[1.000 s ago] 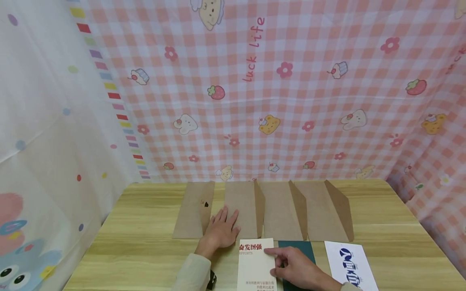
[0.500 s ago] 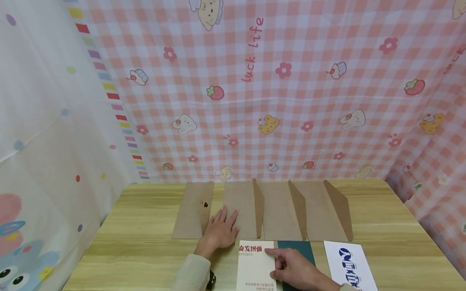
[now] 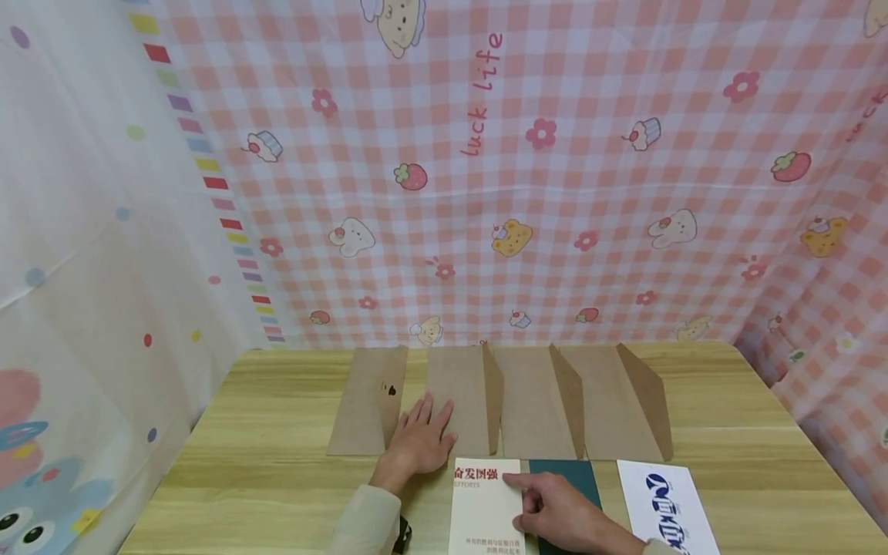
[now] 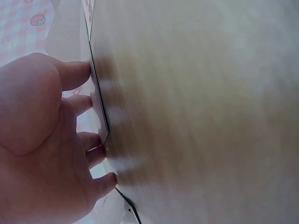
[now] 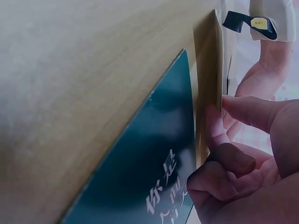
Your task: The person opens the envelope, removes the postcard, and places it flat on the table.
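My left hand (image 3: 420, 441) lies with spread fingers at the left edge of a brown kraft envelope (image 3: 460, 385); the left wrist view shows its fingertips (image 4: 110, 179) down at that level. Nearer to me, my right hand (image 3: 563, 509) grips the right edge of a cream card (image 3: 486, 512) with red Chinese characters, index finger stretched over its face. Seen edge-on in the right wrist view, the cream card (image 5: 218, 56) stands a little off the table. A teal card (image 5: 154, 140) with white writing lies partly beneath the right hand.
More kraft envelopes, one at the left (image 3: 361, 408) and others to the right (image 3: 541, 401), line the table's back with flaps facing right. A white card with blue lettering (image 3: 666, 505) lies at the right front. A checked cloth (image 3: 513, 193) hangs behind the table (image 3: 236, 462).
The cream card's top edge has dropped slightly toward me and its tilt has shifted a little. Both hands keep nearly the same place.
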A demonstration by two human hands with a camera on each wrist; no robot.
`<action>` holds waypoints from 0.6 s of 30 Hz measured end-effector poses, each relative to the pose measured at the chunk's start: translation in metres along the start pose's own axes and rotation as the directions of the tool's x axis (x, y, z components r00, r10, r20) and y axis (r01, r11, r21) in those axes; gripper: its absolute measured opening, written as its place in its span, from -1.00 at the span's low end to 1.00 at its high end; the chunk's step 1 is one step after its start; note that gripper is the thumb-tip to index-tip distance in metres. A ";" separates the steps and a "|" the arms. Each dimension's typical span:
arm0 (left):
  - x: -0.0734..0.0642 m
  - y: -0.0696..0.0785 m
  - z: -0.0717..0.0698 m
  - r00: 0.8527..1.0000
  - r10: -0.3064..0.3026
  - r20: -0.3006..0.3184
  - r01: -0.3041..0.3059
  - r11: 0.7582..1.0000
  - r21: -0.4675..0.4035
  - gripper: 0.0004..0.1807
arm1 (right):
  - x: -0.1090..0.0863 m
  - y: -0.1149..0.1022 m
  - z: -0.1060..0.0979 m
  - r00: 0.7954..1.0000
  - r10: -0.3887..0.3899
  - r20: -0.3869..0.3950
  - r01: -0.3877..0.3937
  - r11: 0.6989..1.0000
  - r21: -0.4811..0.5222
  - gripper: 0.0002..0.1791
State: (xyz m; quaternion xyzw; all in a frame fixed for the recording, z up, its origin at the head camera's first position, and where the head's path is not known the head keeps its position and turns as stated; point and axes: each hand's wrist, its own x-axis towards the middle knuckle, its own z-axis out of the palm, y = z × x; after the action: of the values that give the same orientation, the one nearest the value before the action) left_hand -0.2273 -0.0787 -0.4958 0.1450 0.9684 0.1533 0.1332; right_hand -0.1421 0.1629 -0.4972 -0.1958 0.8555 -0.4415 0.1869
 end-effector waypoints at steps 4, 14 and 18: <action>0.000 0.000 0.000 1.000 -0.001 -0.001 0.001 1.000 -0.002 -0.36 | 0.002 -0.002 -0.001 1.000 -0.008 0.005 0.008 1.000 -0.011 -0.39; -0.001 0.000 0.001 1.000 0.000 0.002 0.000 1.000 -0.005 -0.37 | 0.005 -0.003 0.001 1.000 -0.015 0.011 0.015 1.000 -0.013 -0.40; 0.000 0.000 0.000 1.000 0.000 -0.001 0.000 1.000 -0.002 -0.37 | 0.007 -0.003 0.001 1.000 -0.007 0.016 0.007 1.000 -0.010 -0.41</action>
State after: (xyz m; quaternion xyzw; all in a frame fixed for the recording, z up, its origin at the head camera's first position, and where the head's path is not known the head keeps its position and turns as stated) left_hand -0.2270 -0.0789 -0.4959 0.1449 0.9683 0.1544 0.1327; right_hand -0.1472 0.1571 -0.4957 -0.2033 0.8554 -0.4363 0.1912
